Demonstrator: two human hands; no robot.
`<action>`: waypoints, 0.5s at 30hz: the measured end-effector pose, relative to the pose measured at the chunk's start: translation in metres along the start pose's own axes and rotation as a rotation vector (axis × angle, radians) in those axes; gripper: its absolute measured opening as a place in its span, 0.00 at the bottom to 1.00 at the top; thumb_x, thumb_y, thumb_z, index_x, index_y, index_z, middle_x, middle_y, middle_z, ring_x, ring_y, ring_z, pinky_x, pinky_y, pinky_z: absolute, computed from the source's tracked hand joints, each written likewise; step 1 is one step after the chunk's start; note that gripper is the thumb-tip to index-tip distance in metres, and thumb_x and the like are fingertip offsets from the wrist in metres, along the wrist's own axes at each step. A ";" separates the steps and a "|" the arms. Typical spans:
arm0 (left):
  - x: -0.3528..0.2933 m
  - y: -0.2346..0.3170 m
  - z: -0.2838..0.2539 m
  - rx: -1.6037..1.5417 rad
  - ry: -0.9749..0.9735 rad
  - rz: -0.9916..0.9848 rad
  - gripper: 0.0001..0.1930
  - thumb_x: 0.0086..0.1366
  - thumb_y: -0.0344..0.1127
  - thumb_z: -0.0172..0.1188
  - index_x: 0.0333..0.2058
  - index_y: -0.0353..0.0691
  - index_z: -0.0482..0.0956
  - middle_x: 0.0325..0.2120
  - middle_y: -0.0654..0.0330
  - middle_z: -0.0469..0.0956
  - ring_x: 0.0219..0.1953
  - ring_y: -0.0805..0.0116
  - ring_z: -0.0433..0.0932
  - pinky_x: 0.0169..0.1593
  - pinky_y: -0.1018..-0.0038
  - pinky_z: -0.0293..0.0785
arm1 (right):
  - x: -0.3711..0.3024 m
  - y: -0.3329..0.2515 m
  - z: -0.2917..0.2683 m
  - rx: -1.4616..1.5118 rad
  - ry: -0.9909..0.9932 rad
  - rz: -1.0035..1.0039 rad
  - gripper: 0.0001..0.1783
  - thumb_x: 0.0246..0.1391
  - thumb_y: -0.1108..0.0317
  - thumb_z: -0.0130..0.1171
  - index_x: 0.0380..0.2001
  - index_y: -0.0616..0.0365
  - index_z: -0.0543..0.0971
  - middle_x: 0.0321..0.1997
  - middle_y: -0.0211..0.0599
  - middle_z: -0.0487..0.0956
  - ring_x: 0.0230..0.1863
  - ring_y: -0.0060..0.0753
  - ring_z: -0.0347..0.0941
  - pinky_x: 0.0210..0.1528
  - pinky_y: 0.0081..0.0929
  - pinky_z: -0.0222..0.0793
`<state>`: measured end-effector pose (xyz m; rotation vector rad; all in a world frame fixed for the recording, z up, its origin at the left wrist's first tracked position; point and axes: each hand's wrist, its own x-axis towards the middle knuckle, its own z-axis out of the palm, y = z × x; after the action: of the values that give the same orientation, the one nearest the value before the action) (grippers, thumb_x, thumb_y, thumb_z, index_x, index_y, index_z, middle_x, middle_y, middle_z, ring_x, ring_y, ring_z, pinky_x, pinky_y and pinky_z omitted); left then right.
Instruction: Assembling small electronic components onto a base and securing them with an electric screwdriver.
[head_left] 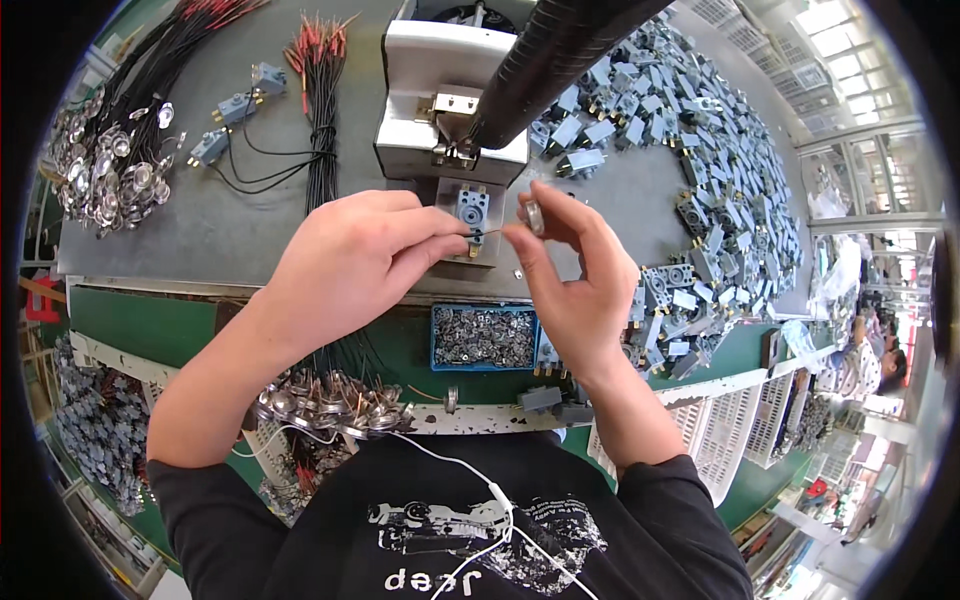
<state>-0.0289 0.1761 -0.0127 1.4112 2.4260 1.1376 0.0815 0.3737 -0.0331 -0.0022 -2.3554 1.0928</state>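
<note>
Grey housing (472,208) at frame's upper centre, below white machine (448,62). Left hand (362,245) pinches thin dark wire (481,234) over housing's lower edge; right hand (580,275), right of centre, grips round metal piece (534,217). Blue tray (484,369) lower centre.

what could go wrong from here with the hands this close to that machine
The left hand and right hand are close to the metal head of the white machine, so a finger might get pinched if that head came down. The round metal piece is held only by the right hand's fingertips and may slip. The white cable runs past the metal-ended wires and could snag on them.
</note>
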 end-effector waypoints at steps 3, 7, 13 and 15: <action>-0.005 -0.008 0.014 -0.153 -0.052 -0.039 0.07 0.66 0.35 0.66 0.39 0.39 0.86 0.27 0.56 0.80 0.32 0.55 0.80 0.37 0.64 0.76 | 0.002 -0.012 0.012 0.730 0.043 0.383 0.16 0.68 0.73 0.60 0.56 0.66 0.76 0.47 0.48 0.85 0.45 0.32 0.84 0.51 0.29 0.79; -0.001 -0.007 0.007 -0.079 -0.034 0.062 0.06 0.65 0.37 0.66 0.36 0.42 0.83 0.27 0.57 0.80 0.34 0.56 0.81 0.40 0.63 0.77 | -0.003 0.001 0.009 0.969 -0.022 0.519 0.14 0.73 0.69 0.52 0.56 0.66 0.75 0.45 0.51 0.85 0.41 0.34 0.83 0.49 0.29 0.78; 0.002 -0.007 -0.013 0.129 -0.052 0.246 0.07 0.55 0.29 0.71 0.32 0.41 0.81 0.27 0.61 0.77 0.33 0.59 0.77 0.36 0.65 0.73 | 0.024 0.012 -0.019 0.916 -0.652 0.793 0.14 0.71 0.69 0.55 0.53 0.66 0.79 0.41 0.43 0.85 0.35 0.24 0.81 0.39 0.22 0.77; -0.001 -0.006 -0.005 0.046 -0.048 0.239 0.08 0.55 0.26 0.70 0.34 0.40 0.82 0.28 0.62 0.77 0.34 0.61 0.78 0.37 0.67 0.75 | 0.028 0.008 -0.028 0.698 -0.761 0.672 0.16 0.70 0.69 0.58 0.56 0.66 0.78 0.41 0.41 0.86 0.37 0.23 0.81 0.42 0.22 0.79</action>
<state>-0.0351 0.1703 -0.0133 1.7599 2.3120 1.0841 0.0692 0.4049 -0.0109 -0.1584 -2.4844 2.5785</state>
